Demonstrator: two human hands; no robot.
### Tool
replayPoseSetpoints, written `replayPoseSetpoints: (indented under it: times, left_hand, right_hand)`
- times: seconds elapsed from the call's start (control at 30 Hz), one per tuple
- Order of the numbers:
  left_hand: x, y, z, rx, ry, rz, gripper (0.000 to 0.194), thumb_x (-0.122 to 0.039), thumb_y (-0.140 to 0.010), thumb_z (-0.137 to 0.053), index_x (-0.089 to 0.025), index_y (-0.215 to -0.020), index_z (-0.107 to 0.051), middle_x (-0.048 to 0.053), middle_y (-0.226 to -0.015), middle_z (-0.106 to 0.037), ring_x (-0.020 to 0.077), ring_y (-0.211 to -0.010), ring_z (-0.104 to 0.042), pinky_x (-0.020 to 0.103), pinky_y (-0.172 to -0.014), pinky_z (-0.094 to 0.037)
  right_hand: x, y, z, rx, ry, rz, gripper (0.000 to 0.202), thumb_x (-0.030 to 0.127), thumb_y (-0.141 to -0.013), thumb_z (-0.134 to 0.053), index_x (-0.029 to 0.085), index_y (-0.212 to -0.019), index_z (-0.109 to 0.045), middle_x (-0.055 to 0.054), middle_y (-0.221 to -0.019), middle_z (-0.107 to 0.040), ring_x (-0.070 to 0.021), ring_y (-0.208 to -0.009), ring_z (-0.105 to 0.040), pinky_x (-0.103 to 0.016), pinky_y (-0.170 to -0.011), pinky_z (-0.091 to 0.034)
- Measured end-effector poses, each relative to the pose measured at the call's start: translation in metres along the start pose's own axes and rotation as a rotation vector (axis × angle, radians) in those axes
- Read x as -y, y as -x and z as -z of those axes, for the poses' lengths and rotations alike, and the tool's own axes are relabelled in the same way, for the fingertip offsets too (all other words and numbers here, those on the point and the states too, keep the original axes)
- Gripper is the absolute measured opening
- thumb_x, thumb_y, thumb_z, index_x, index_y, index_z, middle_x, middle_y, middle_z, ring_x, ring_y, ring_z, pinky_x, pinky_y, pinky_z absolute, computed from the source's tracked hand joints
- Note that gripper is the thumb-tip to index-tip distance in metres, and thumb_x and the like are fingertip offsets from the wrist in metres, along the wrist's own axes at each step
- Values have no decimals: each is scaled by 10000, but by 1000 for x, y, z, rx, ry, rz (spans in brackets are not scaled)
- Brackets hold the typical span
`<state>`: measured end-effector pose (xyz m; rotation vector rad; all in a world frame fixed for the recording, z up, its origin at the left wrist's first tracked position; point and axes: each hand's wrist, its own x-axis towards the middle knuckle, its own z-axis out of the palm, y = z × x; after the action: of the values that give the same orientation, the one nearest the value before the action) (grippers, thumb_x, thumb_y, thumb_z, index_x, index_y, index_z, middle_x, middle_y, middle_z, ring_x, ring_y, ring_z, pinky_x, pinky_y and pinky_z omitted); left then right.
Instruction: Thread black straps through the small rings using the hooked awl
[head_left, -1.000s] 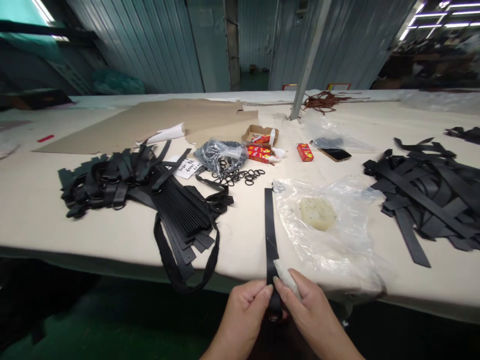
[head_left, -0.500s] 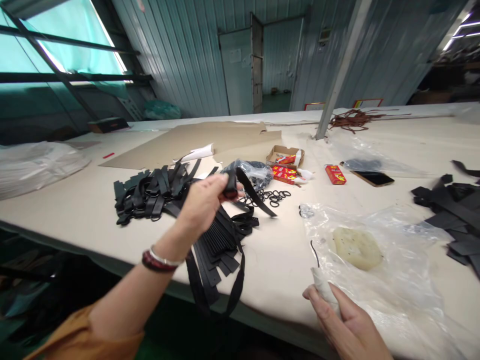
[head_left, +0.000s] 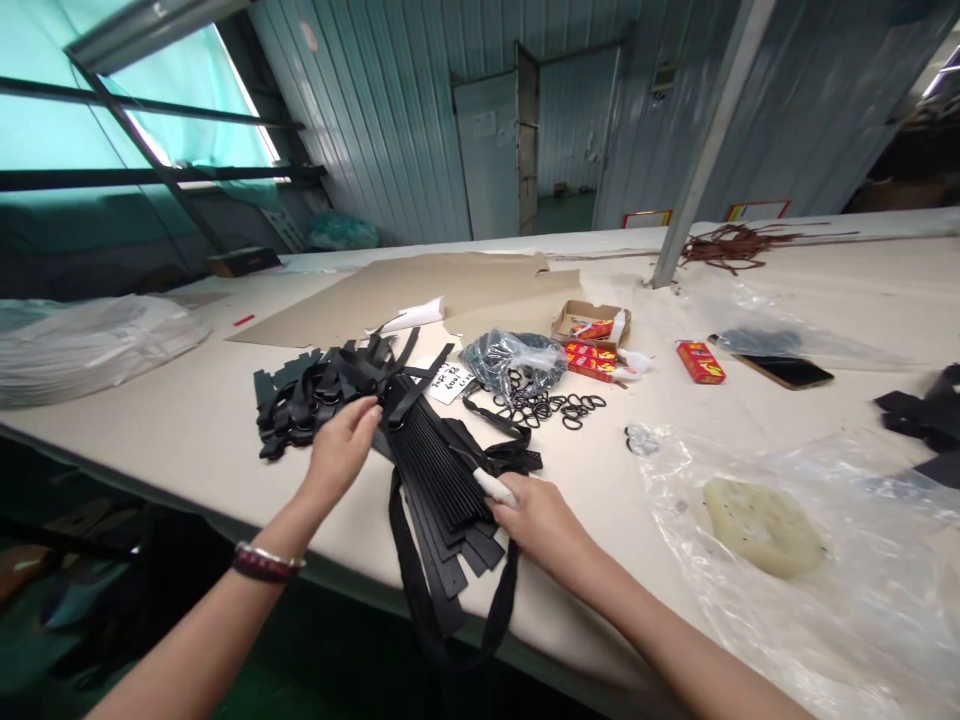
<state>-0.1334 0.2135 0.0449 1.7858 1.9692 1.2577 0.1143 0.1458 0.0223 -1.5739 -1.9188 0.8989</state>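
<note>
My left hand (head_left: 343, 442) is at the right side of a heap of black straps with metal rings (head_left: 311, 395). Its thumb and fingers are pinched on the edge of a black strap (head_left: 424, 385), though the fingertips are partly lost against the dark heap. Closed in my right hand (head_left: 536, 515) is a thin dark tool with a white wrapped handle (head_left: 495, 487), pointing left over a fanned stack of flat black strips (head_left: 439, 470). The tool's tip is hard to make out against the strips. A long black strap (head_left: 499, 610) loops over the table's front edge.
Loose black rings (head_left: 574, 410) lie beside a clear bag of dark parts (head_left: 510, 362). Behind are red packets (head_left: 592, 360) and a small carton (head_left: 592, 318). To the right are a red box (head_left: 700, 362), a phone (head_left: 784, 371) and a yellowish block (head_left: 765, 525) on plastic.
My left hand has come down and left, from holding a black strap in the air to the heap. My right hand has moved left with the tool, from beside the plastic to the strips.
</note>
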Motion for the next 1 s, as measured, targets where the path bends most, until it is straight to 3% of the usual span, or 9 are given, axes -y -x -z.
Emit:
replayPoseSetpoints:
  times: [0.17, 0.37, 0.53, 0.63, 0.73, 0.83, 1.0]
  left_hand:
    - [7, 37, -5, 83, -7, -80, 281, -339, -802, -511, -175, -960, -675, 103, -1000, -708, 283, -949, -641, 397, -869, -476]
    - [-13, 53, -20, 204, 39, -286, 265, -298, -844, -472, -179, -973, -671, 104, -1009, -698, 237, -957, -637, 339, -903, -462]
    - [-35, 50, -64, 382, 48, -470, 198, -183, -847, -495, -192, -926, -676, 80, -982, -688, 200, -951, -618, 330, -895, -467]
    - [-40, 40, -95, 499, -4, -550, 130, -121, -795, -577, -161, -877, -669, 76, -977, -670, 212, -958, -600, 385, -880, -469]
    - [-40, 32, -114, 593, -71, -611, 117, -154, -810, -598, -139, -918, -640, 64, -996, -643, 215, -967, -584, 436, -863, -462]
    - [-39, 26, -116, 657, -119, -652, 171, -151, -839, -545, -147, -985, -633, 81, -1049, -616, 221, -997, -566, 438, -887, -447]
    - [-37, 21, -102, 778, -160, -698, 292, -135, -813, -483, -177, -1050, -649, 110, -1184, -567, 220, -1081, -550, 343, -971, -418]
  right_hand:
    - [-3, -7, -2, 10, 173, -54, 177, 110, -765, -498, 172, -908, -581, -105, -891, -653, -255, -846, -595, -283, -657, -358]
    - [-18, -14, 4, -12, 191, -104, 248, 166, -815, -480, 185, -1050, -556, -97, -984, -660, -245, -920, -599, -276, -722, -374]
    - [-28, -20, 6, -69, 202, -176, 264, 175, -804, -482, 169, -1065, -522, -102, -981, -653, -242, -914, -599, -272, -720, -378]
    - [-33, -17, 10, -89, 223, -223, 281, 116, -770, -483, 165, -1045, -517, -92, -928, -659, -235, -876, -609, -273, -708, -383]
    - [-38, -16, 16, -105, 248, -268, 277, 96, -772, -480, 158, -1037, -532, -100, -892, -658, -247, -870, -612, -299, -701, -403]
    - [-41, -18, 20, -136, 266, -310, 203, 153, -841, -485, 139, -1033, -548, -88, -892, -641, -232, -860, -607, -342, -718, -441]
    - [-44, -18, 21, -188, 245, -330, 238, 314, -899, -505, 136, -1050, -555, -48, -934, -613, -183, -845, -601, -383, -769, -484]
